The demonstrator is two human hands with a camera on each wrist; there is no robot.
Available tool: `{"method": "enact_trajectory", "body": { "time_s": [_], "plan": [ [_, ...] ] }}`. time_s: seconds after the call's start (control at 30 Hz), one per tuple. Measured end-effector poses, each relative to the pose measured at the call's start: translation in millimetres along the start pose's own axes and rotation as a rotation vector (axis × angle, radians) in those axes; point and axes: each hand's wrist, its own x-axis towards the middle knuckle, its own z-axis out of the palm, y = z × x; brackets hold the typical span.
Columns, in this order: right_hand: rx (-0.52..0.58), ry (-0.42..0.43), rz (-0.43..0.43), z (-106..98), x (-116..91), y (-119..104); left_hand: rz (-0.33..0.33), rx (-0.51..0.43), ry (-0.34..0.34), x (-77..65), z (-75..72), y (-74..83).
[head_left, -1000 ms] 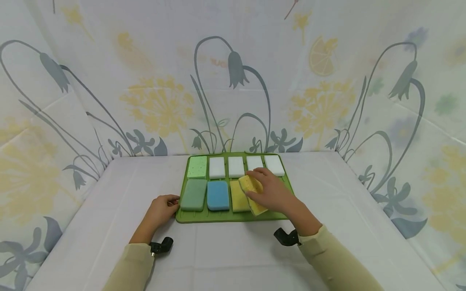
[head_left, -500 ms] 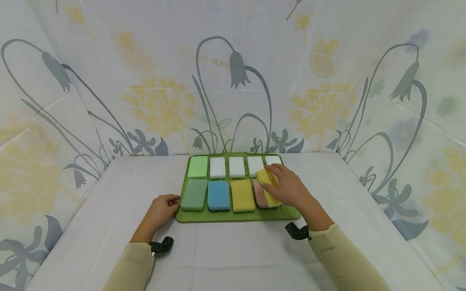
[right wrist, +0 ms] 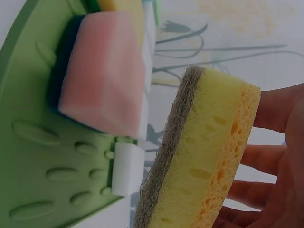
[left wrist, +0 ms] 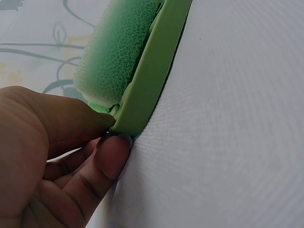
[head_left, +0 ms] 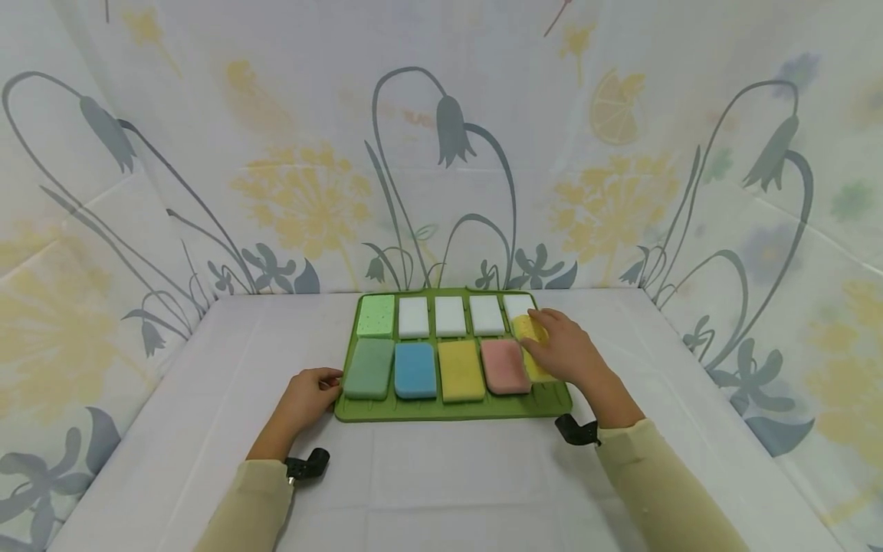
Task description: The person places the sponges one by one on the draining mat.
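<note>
My right hand [head_left: 569, 351] grips a yellow sponge [head_left: 530, 330] by its edges, over the right end of a green ridged tray [head_left: 414, 411]. In the right wrist view this sponge [right wrist: 202, 152] shows a grey scouring layer and an orange-yellow porous face, tilted above the ridges. Left of it on the tray lies a pink sponge [head_left: 506, 366]. My left hand [head_left: 308, 399] pinches the tray's left edge; in the left wrist view the thumb lies on the rim [left wrist: 152, 80] with a finger under it, beside a green sponge [left wrist: 116, 54].
The front row also has a dull green sponge [head_left: 369, 370], a blue one [head_left: 415, 371] and a yellow one [head_left: 461, 372]. Behind stand a light green sponge [head_left: 375, 316] and several white blocks [head_left: 450, 316]. A patterned cloth wall [head_left: 441, 199] rises behind the tray.
My right hand has carried the yellow sponge rightward, past the flat yellow sponge and the pink one, to the tray's right end. The left hand has stayed at the tray's edge.
</note>
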Motion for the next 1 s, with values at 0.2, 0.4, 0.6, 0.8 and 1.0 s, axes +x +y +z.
{"method": "enact_trajectory", "body": {
  "time_s": [0.2,0.4,0.6,0.8,1.0],
  "plan": [
    [-0.032,-0.009,0.027,5,3,10,-0.011,-0.005,0.000,0.2,0.2,-0.1],
    [-0.059,-0.028,0.036,10,5,18,-0.016,-0.012,0.002,0.3,-0.2,-0.5],
    [-0.086,-0.060,0.047,17,10,24,-0.013,-0.020,-0.003,0.3,-0.8,-1.2],
    [-0.119,-0.101,0.047,25,17,27,-0.018,-0.029,-0.006,1.5,-0.5,-1.9],
    [-0.129,-0.138,0.054,32,22,27,-0.016,-0.033,-0.016,1.6,0.0,-2.7]
  ]
}}
